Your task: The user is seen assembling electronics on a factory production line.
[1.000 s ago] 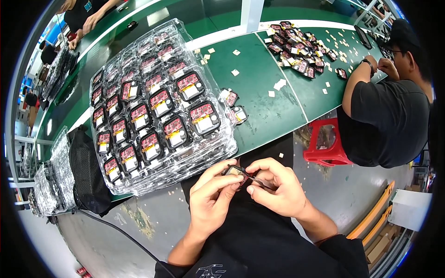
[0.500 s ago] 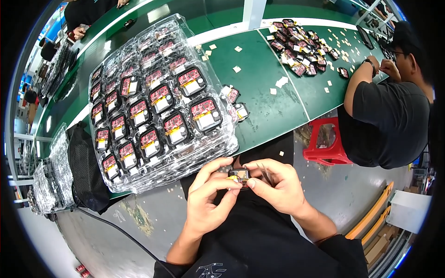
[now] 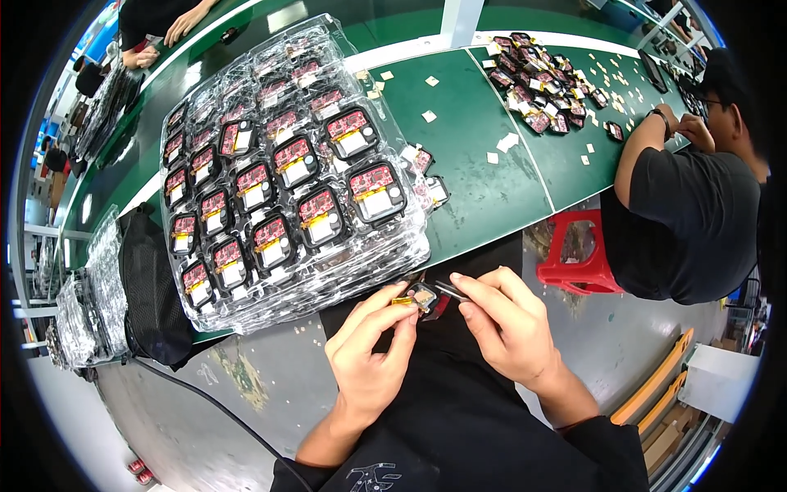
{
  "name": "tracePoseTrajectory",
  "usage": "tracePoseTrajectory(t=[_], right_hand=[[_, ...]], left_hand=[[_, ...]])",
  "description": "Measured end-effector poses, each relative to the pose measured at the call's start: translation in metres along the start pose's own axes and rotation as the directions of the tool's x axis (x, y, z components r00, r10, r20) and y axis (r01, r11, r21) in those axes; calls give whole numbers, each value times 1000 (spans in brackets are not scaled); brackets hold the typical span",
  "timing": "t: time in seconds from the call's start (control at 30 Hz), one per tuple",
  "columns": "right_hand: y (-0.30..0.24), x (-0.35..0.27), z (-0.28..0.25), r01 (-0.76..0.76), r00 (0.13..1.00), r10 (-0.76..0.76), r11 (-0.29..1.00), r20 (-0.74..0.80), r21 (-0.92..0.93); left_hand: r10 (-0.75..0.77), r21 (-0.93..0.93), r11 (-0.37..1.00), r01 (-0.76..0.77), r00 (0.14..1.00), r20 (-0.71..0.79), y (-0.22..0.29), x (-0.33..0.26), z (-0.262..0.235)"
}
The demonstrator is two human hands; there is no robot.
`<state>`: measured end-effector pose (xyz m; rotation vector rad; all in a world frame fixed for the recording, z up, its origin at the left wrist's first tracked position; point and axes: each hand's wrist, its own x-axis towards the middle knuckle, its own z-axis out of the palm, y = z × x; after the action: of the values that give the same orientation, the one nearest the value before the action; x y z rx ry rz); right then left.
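Just past the table's front edge, my left hand [image 3: 365, 353] pinches a small black-framed electronic unit [image 3: 424, 300] by its left side. A yellow strip [image 3: 402, 301] sticks out of the unit near my fingertips, and a tan patch shows in its middle. My right hand [image 3: 515, 332] is closed on dark tweezers [image 3: 452, 292], whose tips point left toward the unit; whether they touch it I cannot tell. Ahead and to the left, stacked clear plastic trays [image 3: 403, 256] hold many similar units with red circuit boards and silver-white blocks.
A heap of loose units [image 3: 537, 82] lies farther right on the green table [image 3: 471, 209], among scattered small tan squares. A co-worker [image 3: 689, 205] sits at the right near a red stool [image 3: 566, 254]. A black mesh bag [image 3: 156, 295] hangs left of the trays.
My right hand has drawn away from the unit and turned, so the tweezers now point left at it. The unit has tilted in my left hand. A far co-worker's hand has come forward.
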<state>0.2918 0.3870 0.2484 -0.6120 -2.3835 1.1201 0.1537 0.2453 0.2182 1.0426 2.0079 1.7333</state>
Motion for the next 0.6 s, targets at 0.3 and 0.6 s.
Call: tracePoseTrajectory(t=[0.3,0.6], right_hand=[[-12,-1,-3,204,975,-223,903,-8,-377],[-10,1,-1,171,982,-188,933,-24,-317]], left_hand=[[156,218,964,-152,988,1,11,5,-1],[149,214,966,-148,989,11,10,4,-3]])
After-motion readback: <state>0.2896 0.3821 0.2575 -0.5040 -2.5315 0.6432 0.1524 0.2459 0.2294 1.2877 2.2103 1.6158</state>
